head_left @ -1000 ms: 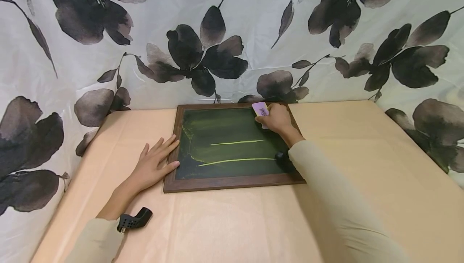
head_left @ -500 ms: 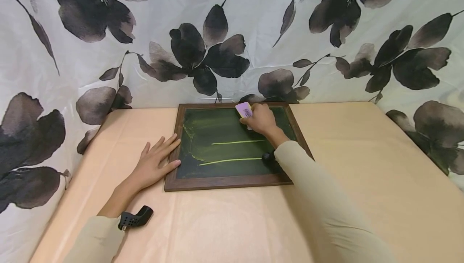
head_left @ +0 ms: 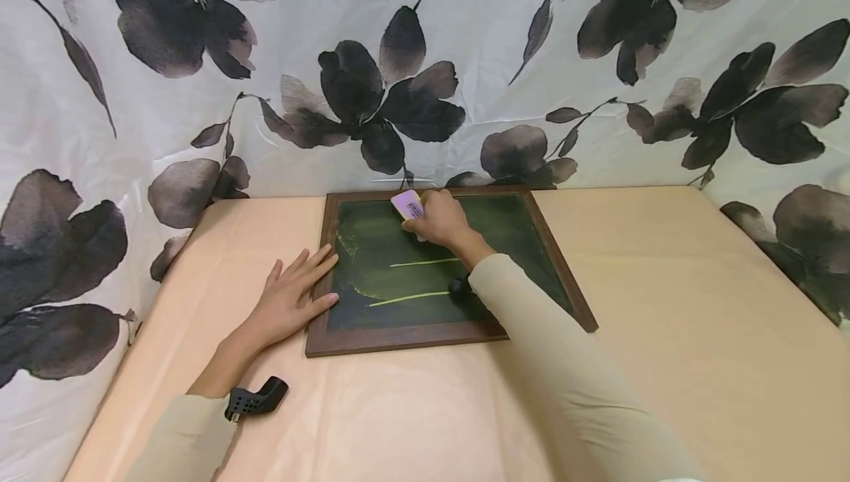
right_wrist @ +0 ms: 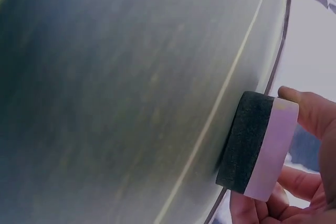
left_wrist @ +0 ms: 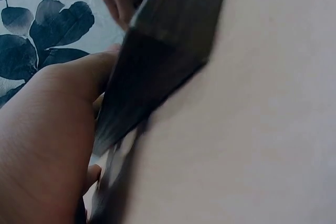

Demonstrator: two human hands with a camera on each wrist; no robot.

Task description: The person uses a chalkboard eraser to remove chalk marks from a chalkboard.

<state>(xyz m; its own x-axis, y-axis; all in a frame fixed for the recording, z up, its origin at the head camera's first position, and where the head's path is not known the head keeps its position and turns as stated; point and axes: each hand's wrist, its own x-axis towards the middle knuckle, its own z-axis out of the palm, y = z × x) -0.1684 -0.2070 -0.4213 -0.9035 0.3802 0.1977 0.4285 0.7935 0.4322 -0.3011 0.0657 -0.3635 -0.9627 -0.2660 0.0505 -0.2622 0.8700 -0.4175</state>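
A wood-framed chalkboard (head_left: pixel 432 333) lies on the table with two yellow chalk lines across its dark green face. My right hand (head_left: pixel 441 218) grips a purple chalkboard eraser (head_left: pixel 407 205) near the board's top edge, left of centre. In the right wrist view the eraser (right_wrist: pixel 273 148) has a black felt side toward the board, with fingers and thumb on its purple back. My left hand (head_left: pixel 292 297) rests with spread, straight fingers on the frame's left side. The left wrist view shows the frame's corner (left_wrist: pixel 163 51) beside my left hand (left_wrist: pixel 52 124).
A peach cloth (head_left: pixel 664 283) covers the table around the board. Behind it hangs a white curtain (head_left: pixel 485 39) with dark flowers. A black wrist device (head_left: pixel 257 398) sits on the left wrist; the right forearm (head_left: pixel 551 342) crosses the board's lower right part.
My right hand has slid the eraser leftward along the board's top, uncovering the right part of the board. The left hand stays on the frame; the view shifts slightly.
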